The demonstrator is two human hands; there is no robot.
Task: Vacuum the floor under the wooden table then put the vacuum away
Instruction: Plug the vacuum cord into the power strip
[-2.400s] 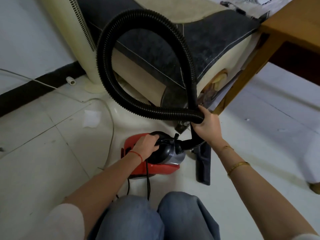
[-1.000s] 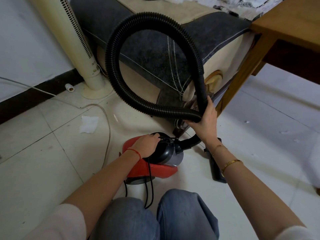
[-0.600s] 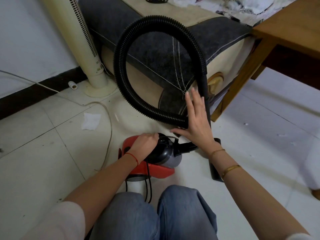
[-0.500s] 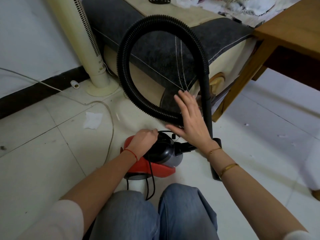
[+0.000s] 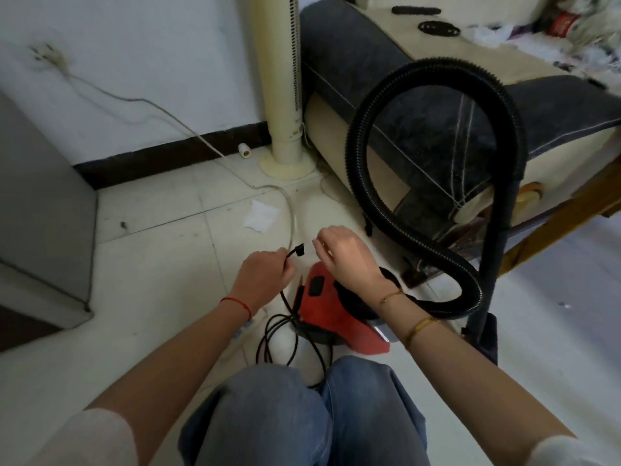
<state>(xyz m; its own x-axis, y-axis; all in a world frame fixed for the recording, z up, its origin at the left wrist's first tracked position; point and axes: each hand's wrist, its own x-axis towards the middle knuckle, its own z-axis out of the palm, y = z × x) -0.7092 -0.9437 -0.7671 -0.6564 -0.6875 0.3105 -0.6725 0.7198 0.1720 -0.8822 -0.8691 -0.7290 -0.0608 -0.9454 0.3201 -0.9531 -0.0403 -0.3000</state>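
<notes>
- Head view, the hands: our left hand has its fingers curled round the black power cord just below the plug, which sticks up out of the fist. Our right hand hovers beside the plug with fingers loosely bent; it seems to hold nothing, though we cannot tell whether the fingertips touch the plug.
- Head view, the step: we judge this to be gathering the cord before putting the vacuum away. To do it well, we should draw the cord in even loops from the plug end, keep it off the pale cable lying on the tiles, and leave no kink where it enters the body.
- Head view, the vacuum: it sits on the white tile floor right in front of our knees, a small canister with a red shell and a dark rounded top. Slack cord lies in loose coils beside it.
- Head view, the hose: black and ribbed, it rises from the canister in a tall arch against the sofa and comes down as a straight tube to the nozzle on the floor at our right.
- Head view, nearby: a cream tower fan stands by the wall, and a crumpled tissue lies on the tiles.
</notes>
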